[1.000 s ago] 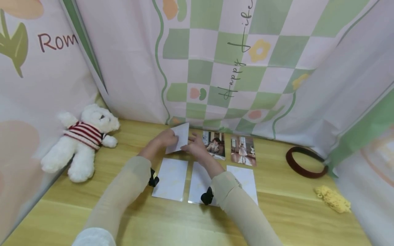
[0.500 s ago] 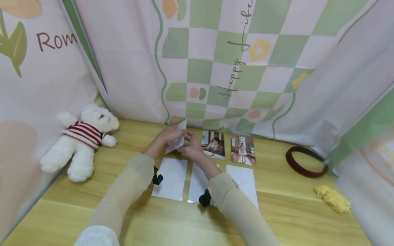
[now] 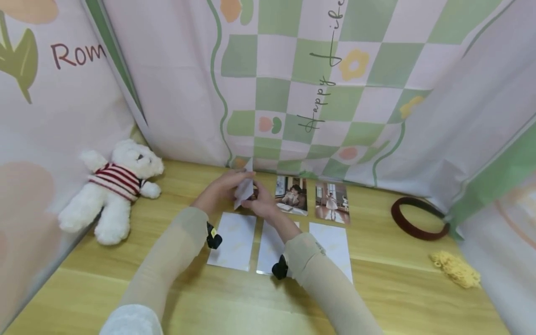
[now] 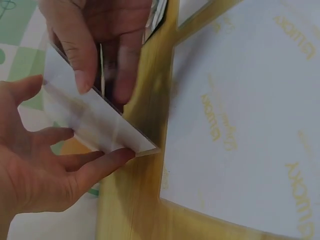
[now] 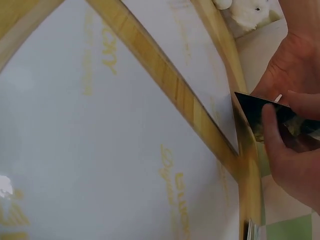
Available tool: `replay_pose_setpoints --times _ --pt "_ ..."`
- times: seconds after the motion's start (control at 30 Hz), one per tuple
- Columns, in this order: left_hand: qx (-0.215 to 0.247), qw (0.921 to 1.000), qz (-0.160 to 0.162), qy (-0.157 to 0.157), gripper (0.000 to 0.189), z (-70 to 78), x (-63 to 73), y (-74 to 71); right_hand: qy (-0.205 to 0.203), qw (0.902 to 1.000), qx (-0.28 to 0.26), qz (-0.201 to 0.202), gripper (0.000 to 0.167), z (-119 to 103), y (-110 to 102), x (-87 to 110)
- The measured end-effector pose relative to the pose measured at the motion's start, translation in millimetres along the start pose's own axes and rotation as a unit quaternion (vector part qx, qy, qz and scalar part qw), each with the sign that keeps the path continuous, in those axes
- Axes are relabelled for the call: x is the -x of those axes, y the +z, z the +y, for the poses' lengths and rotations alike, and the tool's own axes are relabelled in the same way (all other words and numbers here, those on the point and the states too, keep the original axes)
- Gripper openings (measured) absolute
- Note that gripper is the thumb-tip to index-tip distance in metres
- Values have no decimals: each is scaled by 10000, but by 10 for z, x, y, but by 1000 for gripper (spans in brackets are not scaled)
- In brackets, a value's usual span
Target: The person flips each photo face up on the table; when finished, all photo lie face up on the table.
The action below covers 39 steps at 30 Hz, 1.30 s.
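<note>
Yellowish wood forms the bench (image 3: 234, 304), and nearest on it lie three white cards (image 3: 234, 239) in a row, with yarn (image 3: 455, 270) well apart on the right. Just beyond this row is the photo (image 4: 95, 117), lifted and tilted almost on its edge. The left hand (image 3: 226, 183) holds it with thumb and fingertips near its borders; the right hand (image 3: 264, 201) pinches it, thumb on the white back and a finger on the dark picture side. To do this well, I judge, the grip should be light and close to the borders, so that the photo does not bend or take fingermarks. The black wrist devices (image 3: 279, 267) should be kept high, because they could drag the white cards. Right of the hands lie two photos (image 3: 291, 196), face up; the bear (image 3: 115, 182) is far left, the headband (image 3: 400, 222) far right. Behind everything hangs the curtain (image 3: 272, 97).
</note>
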<state>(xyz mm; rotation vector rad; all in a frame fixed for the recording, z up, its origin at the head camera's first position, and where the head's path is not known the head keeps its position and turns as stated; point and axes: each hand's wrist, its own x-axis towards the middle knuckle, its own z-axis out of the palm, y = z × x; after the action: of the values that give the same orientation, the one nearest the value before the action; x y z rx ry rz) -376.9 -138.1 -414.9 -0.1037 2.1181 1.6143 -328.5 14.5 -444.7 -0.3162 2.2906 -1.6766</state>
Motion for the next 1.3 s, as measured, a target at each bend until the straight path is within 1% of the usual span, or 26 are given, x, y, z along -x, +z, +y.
replay_pose_setpoints --times 0.13,0.2,0.3,0.4,0.5,0.6,0.73,0.8,0.9,0.97,1.1,1.17,1.2,1.3 --pt "399 9987 -305 -18 66 18 -1 -30 -273 9990 353 -75 76 25 2 -3" --pt "633 9970 -437 -14 61 15 -8 -55 -342 9984 407 -165 75 32 1 8" --pt "1128 9920 -564 1 61 -11 -34 -102 -334 9970 657 -229 72 40 -7 21" --pt "1558 9853 -688 120 60 -59 -46 -160 -310 9943 992 -251 66 38 -5 24" --pt "1655 9827 -755 348 57 -102 -38 -221 -380 9897 1360 -240 60 32 -4 25" --pt "1644 9823 -750 498 59 -137 -20 -273 -526 9840 1681 -258 55 35 -3 26" --pt "1839 9794 -691 477 68 -180 -14 -331 -608 9770 2015 -329 55 48 -16 24" --pt "1805 9808 -569 475 71 -205 -13 -355 -633 9721 2228 -377 55 60 -30 17" --pt "1610 9857 -210 454 74 -251 -19 -365 -739 9613 2613 -457 55 95 -48 2" --pt "1444 9886 79 425 74 -283 -26 -360 -836 9535 2851 -514 54 116 -56 -3" --pt "1132 9900 695 469 74 -355 -59 -332 -959 9362 3320 -646 52 121 -69 -4" --pt "796 9896 1062 555 70 -396 -82 -317 -988 9271 3550 -689 50 105 -81 -2" --pt "558 9886 1268 589 66 -414 -89 -311 -997 9226 3658 -712 49 95 -89 -3" --pt "-242 9814 1774 689 51 -463 -102 -297 -1049 9112 3910 -768 46 79 -110 -5"
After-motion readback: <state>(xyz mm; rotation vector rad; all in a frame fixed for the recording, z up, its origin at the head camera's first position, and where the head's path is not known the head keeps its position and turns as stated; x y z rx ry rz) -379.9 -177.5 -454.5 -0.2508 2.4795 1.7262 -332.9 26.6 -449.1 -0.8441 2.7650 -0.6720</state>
